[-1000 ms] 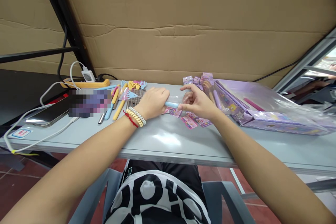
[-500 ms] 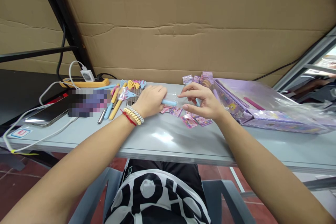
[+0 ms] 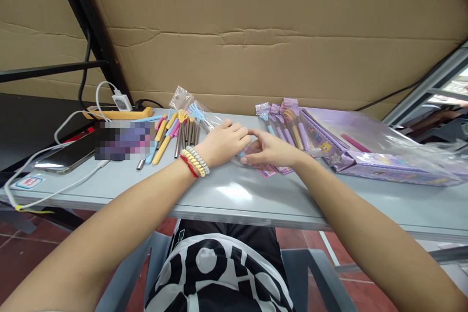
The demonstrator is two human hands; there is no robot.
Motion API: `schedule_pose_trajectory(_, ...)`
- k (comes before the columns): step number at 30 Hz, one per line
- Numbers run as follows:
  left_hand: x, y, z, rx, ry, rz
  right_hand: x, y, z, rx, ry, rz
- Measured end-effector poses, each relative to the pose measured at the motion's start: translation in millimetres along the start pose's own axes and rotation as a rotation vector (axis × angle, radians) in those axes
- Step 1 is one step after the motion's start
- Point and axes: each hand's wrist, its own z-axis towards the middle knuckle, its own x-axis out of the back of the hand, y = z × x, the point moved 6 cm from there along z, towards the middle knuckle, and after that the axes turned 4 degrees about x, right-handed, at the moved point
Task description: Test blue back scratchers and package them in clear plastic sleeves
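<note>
The light-blue, claw-headed plastic stick (image 3: 196,111), inside a clear film sleeve (image 3: 182,98), now slants up towards the back of the desk (image 3: 226,195), where half a second ago it lay nearly level. The left hand (image 3: 224,145) is curled over its middle, gripping it through the film. The right hand (image 3: 268,148), then apart from it, now meets the left at the handle end, thumb and fingers curved about it; whether they press shut on it I cannot tell. With the right hand lower, the row of bagged sticks with purple, blue and tan handles (image 3: 288,131) behind it shows more fully.

The film is glossy and wrinkled. Left of the hands lie loose sticks with slim, shiny metal shafts and smooth, rounded yellow, blue and pink handles (image 3: 164,141). Flat pink printed cards (image 3: 268,170) lie partly under the right hand. Beyond the bagged row sits a shallow, straight-edged lilac cardboard box (image 3: 387,168) with crumpled clear plastic over it. The desk is smooth grey, with a bright reflection.
</note>
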Motion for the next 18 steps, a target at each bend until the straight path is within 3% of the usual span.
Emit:
schedule_pose_trajectory(5, 9.4, -2.2, -2.1, 0.09, 0.101, -0.046, -9.8, 1.0, 3.3, -0.023, -0.096, 0.084)
schedule_pose_trajectory(11, 20.9, -39.5, -14.8, 0.639, 0.271, -0.215, 5.8, 1.9, 4.9, -0.002, 0.057, 0.27)
schedule_pose_trajectory(15, -1.3, -67.8, -28.2, 0.999, 0.133, -0.656, 10.2, 7.8, 8.6, -0.009, 0.138, 0.413)
schedule_pose_trajectory(18, -25.0, -68.2, -27.8, 1.073, 0.026, -1.175, 7.5, 8.5, 9.8, -0.01, 0.118, 0.451)
